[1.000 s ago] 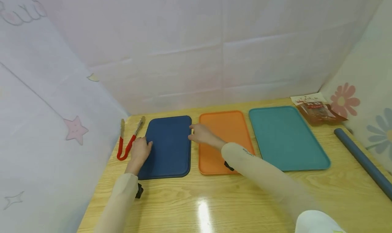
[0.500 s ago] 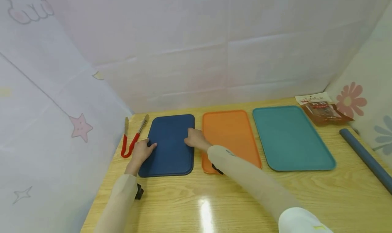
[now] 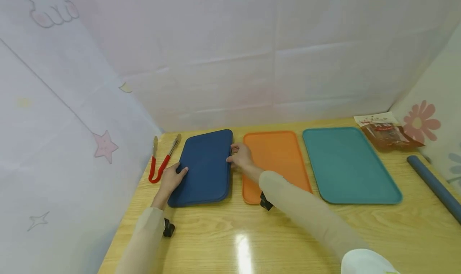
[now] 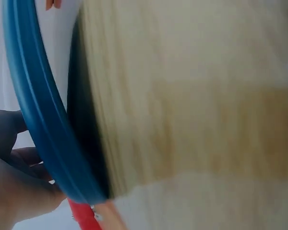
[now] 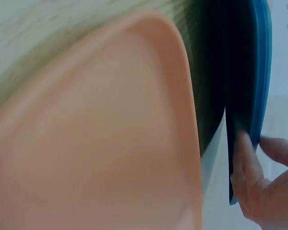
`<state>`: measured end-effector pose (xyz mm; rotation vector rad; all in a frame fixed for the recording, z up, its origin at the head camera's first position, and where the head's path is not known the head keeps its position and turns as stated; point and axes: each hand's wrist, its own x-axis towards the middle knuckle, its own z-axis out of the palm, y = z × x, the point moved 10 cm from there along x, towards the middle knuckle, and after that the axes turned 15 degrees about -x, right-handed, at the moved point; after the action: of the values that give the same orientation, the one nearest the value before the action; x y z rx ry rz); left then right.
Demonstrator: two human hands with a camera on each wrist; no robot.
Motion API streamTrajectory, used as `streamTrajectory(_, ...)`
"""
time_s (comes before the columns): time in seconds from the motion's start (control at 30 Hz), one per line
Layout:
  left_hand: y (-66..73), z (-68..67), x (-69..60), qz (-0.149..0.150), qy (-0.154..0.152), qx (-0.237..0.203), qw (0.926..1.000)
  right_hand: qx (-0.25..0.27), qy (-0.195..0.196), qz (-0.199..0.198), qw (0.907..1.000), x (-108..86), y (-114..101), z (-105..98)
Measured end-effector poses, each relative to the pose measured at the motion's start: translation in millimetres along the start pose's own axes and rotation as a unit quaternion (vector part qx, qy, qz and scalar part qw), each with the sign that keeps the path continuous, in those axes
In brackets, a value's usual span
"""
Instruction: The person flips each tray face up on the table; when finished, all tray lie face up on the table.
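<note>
A dark blue tray [image 3: 205,166] is raised off the wooden table, its right side tilted up in the head view. My left hand [image 3: 171,180] grips the left edge, thumb on top; the left wrist view shows the fingers going round the tray's rim [image 4: 43,115]. At the opposite edge my right hand [image 3: 242,157] pinches the tray. In the right wrist view its thumb [image 5: 278,149] lies on the upper face and its fingers [image 5: 249,167] press the dark underside. Shadow fills the gap below the tray.
An orange tray [image 3: 271,158] lies close right of the blue one, under my right forearm. Further right is a teal tray [image 3: 351,166], then a brown snack bag [image 3: 387,135] and a grey-blue roll [image 3: 433,186]. Red-handled tongs [image 3: 160,170] lie beside my left hand.
My right hand has turned and taken hold of the blue tray's right edge. The tray, flat before, is now lifted and tilted. My left hand's thumb has stayed on its left edge.
</note>
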<state>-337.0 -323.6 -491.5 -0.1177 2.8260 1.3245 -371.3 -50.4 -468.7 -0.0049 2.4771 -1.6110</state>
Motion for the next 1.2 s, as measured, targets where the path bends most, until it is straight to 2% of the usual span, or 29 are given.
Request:
streamTrajectory(0.17,8.1,2.7,-8.3,0.031,-0.047,0.014,0.9983,0.061,-0.078,0.014,0.9950,2.4,-5,-4)
streamTrajectory(0.3,14.9,5.5,-27.3,0.053,-0.106,0.010,0.9929,0.089,-0.135,0.014,0.9868,-0.9,-20,-7)
streamTrajectory(0.43,17.4,8.2,-54.0,0.038,-0.144,-0.018,0.9887,0.104,-0.160,0.015,0.9815,-4.8,-35,-11)
streamTrajectory(0.67,16.3,10.1,-100.1,-0.001,-0.153,-0.057,0.9865,0.112,-0.174,0.035,0.9778,-9.4,-50,-13)
streamTrajectory(0.77,16.9,12.0,-114.3,-0.014,-0.163,-0.097,0.9817,0.118,-0.168,0.038,0.9779,-12.4,-61,-14)
streamTrajectory(0.9,18.3,13.9,-127.2,-0.033,-0.154,-0.145,0.9769,0.127,-0.154,0.024,0.9796,-17.6,-78,-17)
streamTrajectory(1.07,28.7,11.3,-141.2,-0.021,-0.078,-0.106,0.9911,0.154,-0.149,0.007,0.9768,-27.3,-96,-12)
streamTrajectory(1.2,37.1,10.4,-154.7,-0.010,-0.027,-0.084,0.9960,0.173,-0.148,-0.002,0.9737,-35.8,-105,-6)
